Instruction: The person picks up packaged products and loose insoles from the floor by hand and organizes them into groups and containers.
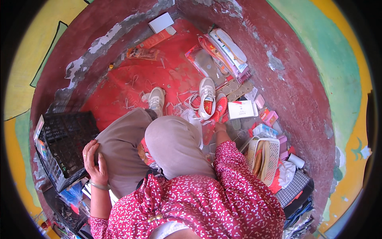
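Observation:
My left hand lies on my left leg in brown trousers, fingers bent but apart, holding nothing. A black plastic crate stands just beside it. Past my right knee, my right hand reaches low and meets the lower end of a red insole. It appears closed on that end, though its fingers are partly hidden. Against the insole stands an empty pale lace-up shoe, toe pointing away, with a red lining marked in yellow inside. A matching shoe is at the end of my left leg.
Packaged insoles lie piled by the right wall. Nearer are a white box, small pink boxes and a white perforated basket holding insoles. White strips litter the red floor sheet. Another white box sits in the far corner.

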Motion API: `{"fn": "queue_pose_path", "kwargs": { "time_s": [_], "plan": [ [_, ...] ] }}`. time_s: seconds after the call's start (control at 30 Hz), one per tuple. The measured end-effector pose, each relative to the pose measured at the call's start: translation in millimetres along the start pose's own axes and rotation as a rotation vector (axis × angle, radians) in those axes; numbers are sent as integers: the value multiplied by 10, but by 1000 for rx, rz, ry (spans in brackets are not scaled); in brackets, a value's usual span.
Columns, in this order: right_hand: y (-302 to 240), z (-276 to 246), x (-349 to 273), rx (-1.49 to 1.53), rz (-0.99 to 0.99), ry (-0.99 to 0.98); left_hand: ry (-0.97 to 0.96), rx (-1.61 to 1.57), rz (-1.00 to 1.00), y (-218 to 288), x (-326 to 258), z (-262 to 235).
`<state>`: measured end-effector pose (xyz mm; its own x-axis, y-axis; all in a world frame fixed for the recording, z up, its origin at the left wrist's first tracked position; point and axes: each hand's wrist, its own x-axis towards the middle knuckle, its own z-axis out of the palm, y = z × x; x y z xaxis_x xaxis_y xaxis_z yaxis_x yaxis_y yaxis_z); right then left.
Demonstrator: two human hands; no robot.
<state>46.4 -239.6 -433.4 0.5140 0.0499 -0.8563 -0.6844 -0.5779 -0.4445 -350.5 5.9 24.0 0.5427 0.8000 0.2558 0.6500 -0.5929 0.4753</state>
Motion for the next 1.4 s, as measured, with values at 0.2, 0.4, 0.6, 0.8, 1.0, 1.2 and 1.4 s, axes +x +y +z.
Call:
{"fn": "queue_pose_path", "kwargs": {
  "time_s": [0.2, 0.4, 0.6, 0.8, 1.0, 1.2, 1.4],
  "plan": [
    [-148, -262, -238, 349, 133, -55, -4, -21, 1, 2, 37, 42],
    [-286, -187, -380, 68, 82, -150, -14, -13, 7, 12, 48, 33],
    [-245, 59, -325, -110, 84, -40, -10, -13, 6, -3, 44, 35],
    [-169, -215, -279, 400, -141, 121, -9, -14, 9, 4, 40, 30],
    [-161, -665, -363, 442, -248, 99, -3, -32, 25, 7, 20, 35],
    [-173, -842, -547, 320, -193, 153, 5, -30, 38, 9, -2, 24],
    [452, -1051, -188, -244, -91, 210, 14, -24, 20, 32, 6, 28]
  ]
}}
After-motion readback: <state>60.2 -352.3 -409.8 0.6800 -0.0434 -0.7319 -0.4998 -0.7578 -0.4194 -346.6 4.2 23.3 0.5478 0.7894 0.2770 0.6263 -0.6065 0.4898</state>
